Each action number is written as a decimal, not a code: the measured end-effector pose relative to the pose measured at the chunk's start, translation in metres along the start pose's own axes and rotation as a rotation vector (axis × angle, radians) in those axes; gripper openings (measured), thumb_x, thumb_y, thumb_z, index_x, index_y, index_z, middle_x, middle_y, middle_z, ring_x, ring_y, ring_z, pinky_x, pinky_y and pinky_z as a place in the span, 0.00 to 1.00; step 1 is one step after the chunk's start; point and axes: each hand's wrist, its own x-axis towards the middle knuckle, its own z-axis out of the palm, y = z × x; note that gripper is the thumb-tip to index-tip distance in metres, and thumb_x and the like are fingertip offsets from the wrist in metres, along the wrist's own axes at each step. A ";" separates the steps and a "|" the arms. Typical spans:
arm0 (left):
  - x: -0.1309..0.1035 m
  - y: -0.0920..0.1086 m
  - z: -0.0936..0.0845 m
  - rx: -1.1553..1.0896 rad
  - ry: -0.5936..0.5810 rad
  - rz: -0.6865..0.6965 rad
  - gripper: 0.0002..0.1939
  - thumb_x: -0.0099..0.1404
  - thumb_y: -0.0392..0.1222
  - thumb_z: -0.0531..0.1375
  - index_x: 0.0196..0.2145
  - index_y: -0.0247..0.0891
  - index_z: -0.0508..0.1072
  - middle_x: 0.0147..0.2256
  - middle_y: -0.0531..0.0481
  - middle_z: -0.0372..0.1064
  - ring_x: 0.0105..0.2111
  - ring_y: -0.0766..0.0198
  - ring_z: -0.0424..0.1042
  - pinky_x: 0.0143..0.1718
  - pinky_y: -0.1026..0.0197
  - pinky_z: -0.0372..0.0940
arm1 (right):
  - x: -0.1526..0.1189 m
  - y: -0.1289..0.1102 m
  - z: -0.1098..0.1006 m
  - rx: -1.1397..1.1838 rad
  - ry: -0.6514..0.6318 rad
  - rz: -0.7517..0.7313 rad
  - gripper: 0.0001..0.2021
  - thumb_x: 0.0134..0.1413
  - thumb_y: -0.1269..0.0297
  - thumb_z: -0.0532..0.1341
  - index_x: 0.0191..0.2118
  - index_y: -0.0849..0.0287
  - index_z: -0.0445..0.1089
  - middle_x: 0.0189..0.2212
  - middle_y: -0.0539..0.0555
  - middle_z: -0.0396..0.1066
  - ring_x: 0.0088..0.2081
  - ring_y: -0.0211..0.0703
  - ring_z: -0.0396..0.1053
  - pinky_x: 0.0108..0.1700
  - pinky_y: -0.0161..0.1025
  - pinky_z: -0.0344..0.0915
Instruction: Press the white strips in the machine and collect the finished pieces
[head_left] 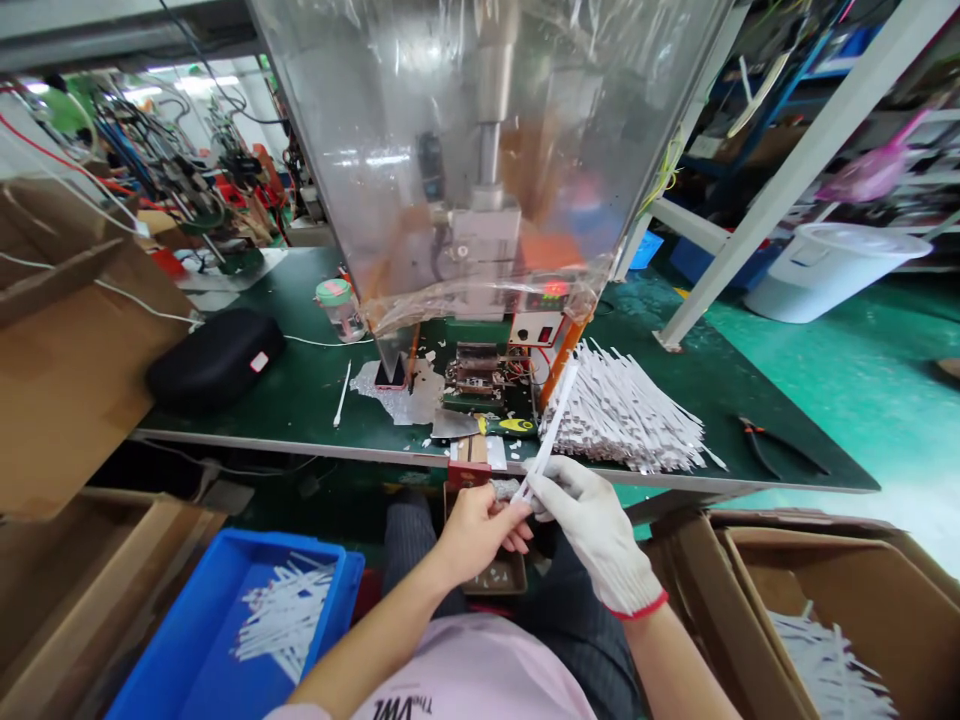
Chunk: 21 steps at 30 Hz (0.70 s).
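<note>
Both hands meet just in front of the table's edge, around a long white strip (556, 420) that slants up to the right. My left hand (480, 528), bare apart from a greyish wrap on one finger, pinches the strip's lower end. My right hand (589, 520), in a white knitted glove with a red cuff, has its fingers closed on the same strip a little higher. Behind the strip lies a large pile of white strips (626, 410). A scraper with a yellow and green handle (512, 427) rests at the table's front edge.
A press machine (486, 240) behind a clear plastic sheet stands on the green table (300, 400). Black-handled pliers (765, 450) lie right, a black case (216, 358) left. A blue bin (195, 600) and a cardboard box (862, 560) hold white strips.
</note>
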 end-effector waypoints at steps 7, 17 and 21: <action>-0.004 -0.011 -0.004 0.038 -0.046 -0.063 0.28 0.54 0.65 0.59 0.26 0.32 0.68 0.25 0.43 0.73 0.21 0.65 0.72 0.24 0.64 0.66 | 0.004 0.009 0.002 -0.020 -0.087 0.008 0.18 0.51 0.47 0.61 0.31 0.60 0.71 0.25 0.52 0.71 0.26 0.40 0.66 0.28 0.35 0.65; 0.003 -0.004 -0.015 -0.213 0.092 -0.112 0.27 0.47 0.60 0.64 0.31 0.30 0.71 0.22 0.45 0.73 0.20 0.61 0.74 0.21 0.65 0.64 | 0.087 0.007 0.018 0.360 -0.404 0.208 0.19 0.38 0.52 0.71 0.24 0.62 0.67 0.15 0.45 0.60 0.16 0.29 0.54 0.18 0.28 0.50; 0.008 -0.002 -0.021 -0.228 0.108 -0.138 0.26 0.46 0.59 0.65 0.31 0.31 0.70 0.22 0.46 0.72 0.20 0.62 0.73 0.21 0.66 0.63 | 0.100 0.017 0.031 0.517 -0.416 0.230 0.16 0.38 0.57 0.71 0.23 0.63 0.67 0.15 0.45 0.61 0.17 0.28 0.53 0.18 0.27 0.49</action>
